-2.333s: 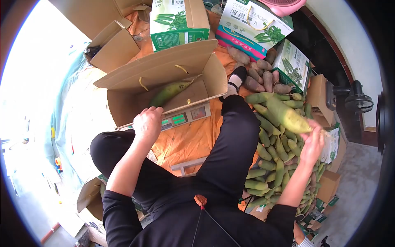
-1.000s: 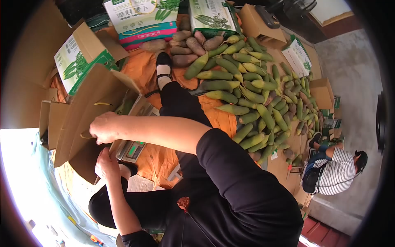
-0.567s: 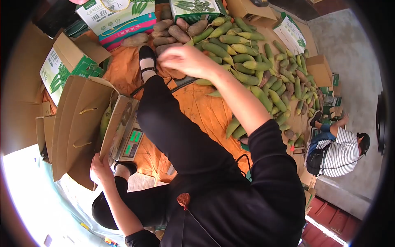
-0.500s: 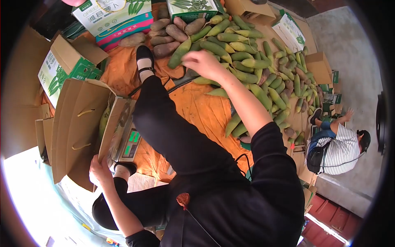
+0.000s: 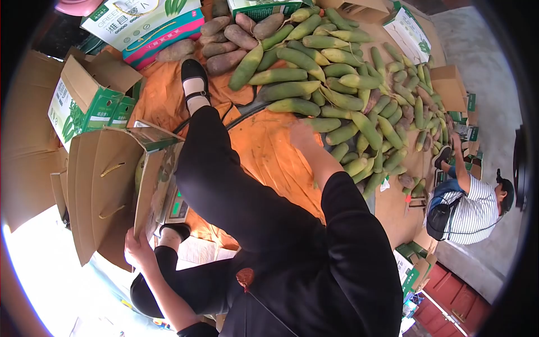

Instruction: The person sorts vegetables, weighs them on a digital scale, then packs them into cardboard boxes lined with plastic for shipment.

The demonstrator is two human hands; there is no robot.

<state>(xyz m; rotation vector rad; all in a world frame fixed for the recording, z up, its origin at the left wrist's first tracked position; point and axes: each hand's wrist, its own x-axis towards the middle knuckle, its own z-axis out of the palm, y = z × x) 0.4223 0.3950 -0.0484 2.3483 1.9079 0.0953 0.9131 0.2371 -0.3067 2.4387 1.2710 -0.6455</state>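
Observation:
My left hand (image 5: 139,251) is closed on the lower edge of an opened cardboard box (image 5: 104,191) with rope handles. The box stands at a digital scale (image 5: 178,206) whose green display partly shows. Inside the box, a bit of a green radish (image 5: 139,173) peeks past the flap. My right hand (image 5: 304,135) is blurred by motion over the orange sheet, at the near edge of a big heap of green radishes (image 5: 339,100). Its fingertips are right by the end of one green radish (image 5: 323,124); I cannot tell whether it grips that one.
Purplish radishes (image 5: 240,37) lie at the back. Printed cartons (image 5: 149,25) and an open green-and-white carton (image 5: 92,92) stand at the left. My foot (image 5: 195,84) rests on the orange sheet (image 5: 275,151). At the right, a person in a striped shirt (image 5: 471,210) reaches toward the heap.
My right hand has moved from the heap's back left toward me and to the right. My left hand keeps its hold on the box. The other person's arm has swung toward the heap.

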